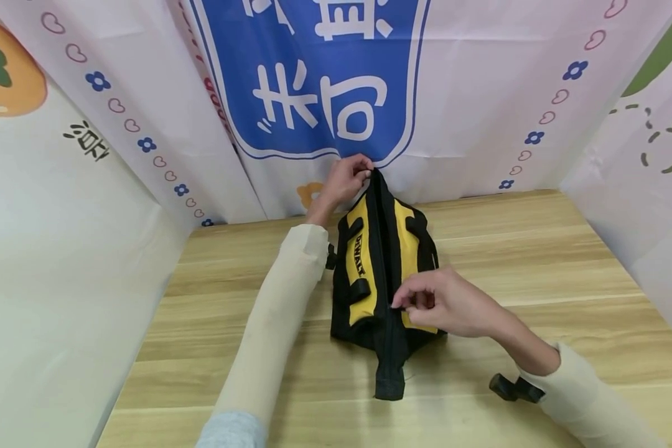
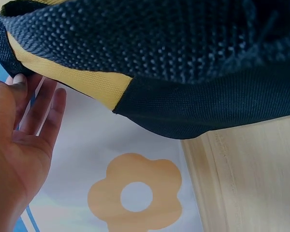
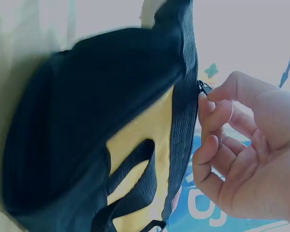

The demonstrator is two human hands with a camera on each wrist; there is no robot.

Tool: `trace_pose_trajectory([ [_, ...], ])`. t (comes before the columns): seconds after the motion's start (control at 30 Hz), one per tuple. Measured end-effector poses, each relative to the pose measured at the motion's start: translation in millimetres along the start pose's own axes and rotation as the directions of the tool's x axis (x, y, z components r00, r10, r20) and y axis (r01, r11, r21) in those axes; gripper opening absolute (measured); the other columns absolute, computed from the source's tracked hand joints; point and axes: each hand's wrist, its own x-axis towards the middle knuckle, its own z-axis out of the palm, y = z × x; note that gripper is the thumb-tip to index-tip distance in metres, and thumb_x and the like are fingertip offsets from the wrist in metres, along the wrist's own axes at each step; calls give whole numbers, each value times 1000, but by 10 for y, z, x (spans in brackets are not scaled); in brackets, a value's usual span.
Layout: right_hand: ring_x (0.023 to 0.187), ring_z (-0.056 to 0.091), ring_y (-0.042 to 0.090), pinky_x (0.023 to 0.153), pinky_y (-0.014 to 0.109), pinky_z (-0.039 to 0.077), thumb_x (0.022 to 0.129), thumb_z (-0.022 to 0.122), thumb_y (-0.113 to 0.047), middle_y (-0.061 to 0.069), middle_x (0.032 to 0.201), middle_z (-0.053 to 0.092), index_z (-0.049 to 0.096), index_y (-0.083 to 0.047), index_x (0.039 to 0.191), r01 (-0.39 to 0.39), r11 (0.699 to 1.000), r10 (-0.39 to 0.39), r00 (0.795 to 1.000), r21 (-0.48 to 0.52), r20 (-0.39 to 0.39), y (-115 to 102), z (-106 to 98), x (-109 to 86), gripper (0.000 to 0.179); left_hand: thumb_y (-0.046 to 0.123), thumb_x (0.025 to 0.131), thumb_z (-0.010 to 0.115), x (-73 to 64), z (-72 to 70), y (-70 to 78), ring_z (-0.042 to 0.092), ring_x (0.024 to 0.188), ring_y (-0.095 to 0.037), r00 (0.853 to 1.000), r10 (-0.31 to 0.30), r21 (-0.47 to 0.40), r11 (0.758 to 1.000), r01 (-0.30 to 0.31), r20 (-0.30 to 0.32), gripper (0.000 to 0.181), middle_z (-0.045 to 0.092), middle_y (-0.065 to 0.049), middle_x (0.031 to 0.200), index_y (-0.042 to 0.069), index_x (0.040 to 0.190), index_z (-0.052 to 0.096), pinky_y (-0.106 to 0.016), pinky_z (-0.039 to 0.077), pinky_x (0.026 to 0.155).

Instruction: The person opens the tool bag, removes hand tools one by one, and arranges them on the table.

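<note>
A black and yellow DEWALT tool bag stands on the table, its long zipper running away from me. At the far end, my left hand pinches the tip of the bag's top between thumb and fingers. Nearer to me, my right hand pinches the small zipper pull, which shows at the fingertips in the right wrist view. Beyond that hand the zipper gapes in a dark slit; on the near side, a black end tab sticks out towards me. Black webbing handles lie against both sides.
The wood-grain table carries the bag. Behind it hangs a white printed cloth with a blue sign, close to my left hand. More printed cloth rises at the left side. Dark wrist cameras sit on my sleeves.
</note>
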Motion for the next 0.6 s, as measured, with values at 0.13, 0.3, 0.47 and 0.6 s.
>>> trace_pose_trajectory([
  [0.13, 74, 61, 1, 64, 22, 56, 89, 71, 2, -8, 95, 75, 79, -22, 101, 44, 999, -45, 997, 29, 60, -69, 78, -101, 28, 11, 110, 60, 9, -5, -5, 63, 92, -20, 1000, -12, 1, 1000, 12, 6, 11, 73, -6, 106, 9, 111, 71, -30, 50, 84],
  [0.3, 75, 63, 0, 66, 22, 57, 90, 70, 1, -12, 94, 75, 79, -25, 99, 60, 997, -64, 994, 44, 92, -112, 119, -151, 29, 11, 110, 59, 3, -9, -4, 64, 92, -21, 1000, -12, -24, 1000, 12, 24, 11, 73, -8, 109, 8, 113, 70, -30, 52, 84],
  [0.47, 77, 62, 1, 68, 23, 57, 91, 70, 1, -12, 93, 73, 77, -23, 100, 50, 998, -54, 993, 39, 101, -89, 83, -125, 27, 10, 111, 58, -65, -40, 1, 67, 99, -26, 999, -4, -82, 997, 8, 45, 19, 74, -13, 120, 5, 124, 70, -37, 58, 88],
  [0.6, 80, 64, 4, 71, 24, 59, 94, 70, 0, -10, 94, 72, 76, -18, 108, 16, 999, -21, 994, 50, 103, -24, -9, -90, 24, 16, 112, 58, -231, -105, 24, 68, 119, -27, 999, -11, -94, 995, 16, 49, 28, 71, -13, 134, 6, 136, 67, -42, 57, 107],
])
